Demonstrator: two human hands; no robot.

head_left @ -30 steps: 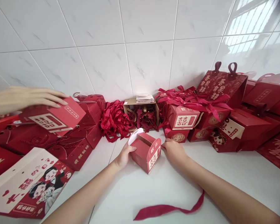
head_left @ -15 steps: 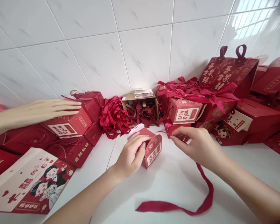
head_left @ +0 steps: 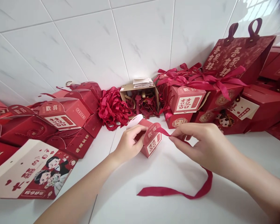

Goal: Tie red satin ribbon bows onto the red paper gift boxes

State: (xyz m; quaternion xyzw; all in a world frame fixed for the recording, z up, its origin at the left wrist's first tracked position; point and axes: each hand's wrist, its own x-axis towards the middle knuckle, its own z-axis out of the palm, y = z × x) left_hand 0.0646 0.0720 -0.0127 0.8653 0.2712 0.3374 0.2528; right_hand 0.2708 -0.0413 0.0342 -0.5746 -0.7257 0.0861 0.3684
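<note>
One ribbon end (head_left: 163, 131) in the right fingers (head_left: 181, 128) now meets the small box (head_left: 152, 145).

My small red paper box (head_left: 151, 144) has a white label with red signs, pale writing on its front flap and a pale pink back flap. My long, shiny cloth ribbon (head_left: 168, 191) is deep pinkish red. The table (head_left: 121, 205) is plain white. Along its back edge, the heap of cloth ribbon loops (head_left: 114, 107) is red and the open cardboard box (head_left: 128, 88) is plain brown. Toward its left edge, the big cream and red paper box (head_left: 30, 174) has red hearts and a cartoon pair in black and white.
</note>
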